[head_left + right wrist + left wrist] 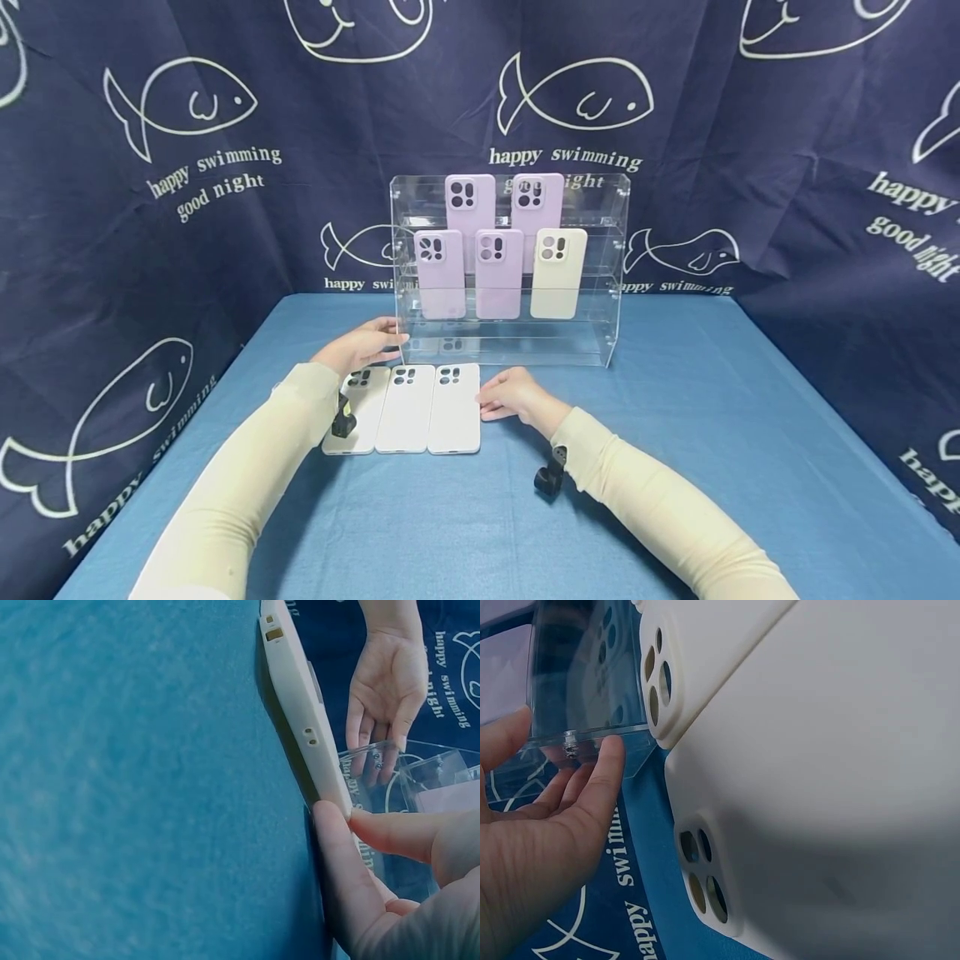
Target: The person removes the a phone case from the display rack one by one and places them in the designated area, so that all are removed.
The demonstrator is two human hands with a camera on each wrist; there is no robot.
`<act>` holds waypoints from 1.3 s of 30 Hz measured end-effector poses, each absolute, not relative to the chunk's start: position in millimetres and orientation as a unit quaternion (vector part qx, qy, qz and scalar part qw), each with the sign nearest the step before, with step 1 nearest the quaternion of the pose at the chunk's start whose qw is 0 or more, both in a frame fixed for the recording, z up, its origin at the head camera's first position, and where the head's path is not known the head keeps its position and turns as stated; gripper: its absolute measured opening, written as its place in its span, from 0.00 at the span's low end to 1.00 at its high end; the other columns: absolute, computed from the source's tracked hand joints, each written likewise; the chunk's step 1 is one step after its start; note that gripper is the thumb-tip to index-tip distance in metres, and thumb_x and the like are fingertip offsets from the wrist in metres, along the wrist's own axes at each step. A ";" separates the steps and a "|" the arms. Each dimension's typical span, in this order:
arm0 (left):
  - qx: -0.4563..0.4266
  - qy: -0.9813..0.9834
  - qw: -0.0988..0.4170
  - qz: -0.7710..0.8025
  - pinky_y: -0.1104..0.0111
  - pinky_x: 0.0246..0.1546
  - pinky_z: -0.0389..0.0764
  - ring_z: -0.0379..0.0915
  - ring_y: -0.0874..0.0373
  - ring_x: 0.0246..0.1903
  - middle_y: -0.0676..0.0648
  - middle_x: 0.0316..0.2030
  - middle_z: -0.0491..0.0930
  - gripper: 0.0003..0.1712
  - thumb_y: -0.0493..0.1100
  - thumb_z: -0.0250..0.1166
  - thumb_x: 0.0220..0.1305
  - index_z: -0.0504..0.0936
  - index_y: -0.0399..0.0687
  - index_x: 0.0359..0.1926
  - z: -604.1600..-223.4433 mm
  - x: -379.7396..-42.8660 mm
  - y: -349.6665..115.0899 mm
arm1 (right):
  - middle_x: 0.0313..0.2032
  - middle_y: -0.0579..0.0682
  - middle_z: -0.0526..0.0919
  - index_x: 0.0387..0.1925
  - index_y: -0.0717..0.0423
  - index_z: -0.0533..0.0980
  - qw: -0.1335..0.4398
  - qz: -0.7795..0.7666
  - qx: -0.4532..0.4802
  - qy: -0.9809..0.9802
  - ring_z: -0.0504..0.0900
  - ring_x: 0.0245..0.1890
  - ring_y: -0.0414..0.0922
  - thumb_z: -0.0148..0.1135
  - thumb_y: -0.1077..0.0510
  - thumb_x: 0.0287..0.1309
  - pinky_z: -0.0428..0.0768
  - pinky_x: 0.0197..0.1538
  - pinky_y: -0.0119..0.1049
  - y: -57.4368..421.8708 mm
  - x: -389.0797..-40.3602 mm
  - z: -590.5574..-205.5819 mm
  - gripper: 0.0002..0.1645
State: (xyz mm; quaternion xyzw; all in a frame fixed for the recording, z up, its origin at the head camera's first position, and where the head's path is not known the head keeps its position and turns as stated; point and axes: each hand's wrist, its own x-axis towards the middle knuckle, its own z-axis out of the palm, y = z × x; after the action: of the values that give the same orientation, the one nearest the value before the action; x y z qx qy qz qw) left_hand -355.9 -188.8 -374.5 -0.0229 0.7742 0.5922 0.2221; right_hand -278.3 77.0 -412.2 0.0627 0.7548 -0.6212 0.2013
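Observation:
In the head view, my right hand (517, 395) is at the right edge of a white phone case (454, 417), the rightmost of three lying side by side. The right wrist view shows my thumb and index finger pinching that case's edge (304, 712) near one end. My left hand (363, 346) touches the lower left side of a clear acrylic display stand (510, 350). In the left wrist view, its fingers (604, 780) extend along the stand's side panel, without curling round it. The middle white case (405, 417) and left white case (360, 417) lie close by.
Several lilac phone cases (498, 275) stand on the stand's two upper tiers, with one cream case (558, 275) at the right of the lower of these. The blue tablecloth (450, 533) covers the table. A dark fish-print curtain (300, 108) hangs behind.

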 end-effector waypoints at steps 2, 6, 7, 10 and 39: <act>-0.024 0.775 0.222 0.591 0.59 0.71 0.66 0.50 0.45 0.73 0.39 0.75 0.44 0.39 0.38 0.55 0.72 0.45 0.44 0.76 -374.5 -356.5 -188.4 | 0.28 0.59 0.85 0.41 0.74 0.78 0.198 -0.623 0.061 0.755 0.84 0.24 0.44 0.65 0.72 0.54 0.89 0.39 0.39 76.7 -278.3 -413.4 0.12; -0.026 0.783 0.222 0.581 0.59 0.70 0.67 0.51 0.45 0.73 0.39 0.75 0.44 0.39 0.39 0.54 0.73 0.45 0.45 0.76 -374.2 -357.9 -186.1 | 0.27 0.58 0.84 0.40 0.75 0.78 0.190 -0.624 0.056 0.756 0.84 0.23 0.43 0.65 0.73 0.53 0.89 0.39 0.39 76.2 -278.0 -416.0 0.11; -0.027 0.784 0.222 0.579 0.59 0.70 0.67 0.51 0.45 0.73 0.39 0.75 0.44 0.38 0.39 0.54 0.73 0.45 0.45 0.76 -373.8 -358.0 -185.5 | 0.27 0.58 0.84 0.39 0.75 0.78 0.188 -0.625 0.056 0.756 0.84 0.23 0.43 0.65 0.74 0.53 0.89 0.38 0.38 76.2 -277.9 -416.6 0.11; -0.028 0.789 0.225 0.572 0.59 0.70 0.67 0.51 0.45 0.73 0.39 0.75 0.43 0.38 0.39 0.53 0.73 0.45 0.45 0.76 -371.8 -357.6 -184.0 | 0.27 0.58 0.84 0.39 0.75 0.78 0.183 -0.627 0.059 0.755 0.84 0.22 0.43 0.65 0.74 0.53 0.89 0.38 0.38 76.0 -277.4 -418.5 0.10; -0.022 0.806 0.212 0.552 0.57 0.69 0.68 0.52 0.43 0.72 0.35 0.75 0.41 0.47 0.41 0.60 0.68 0.40 0.41 0.76 -369.5 -357.6 -180.6 | 0.31 0.60 0.85 0.40 0.71 0.79 0.184 -0.615 0.066 0.764 0.85 0.22 0.42 0.67 0.73 0.51 0.89 0.37 0.37 74.5 -279.0 -419.3 0.12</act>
State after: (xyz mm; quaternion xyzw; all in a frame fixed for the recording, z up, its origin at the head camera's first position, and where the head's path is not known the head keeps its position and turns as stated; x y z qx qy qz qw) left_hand -357.6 -180.6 -369.5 -0.0216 0.8060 0.5522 0.2123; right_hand -279.0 74.5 -419.3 0.0659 0.7640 -0.6149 0.1841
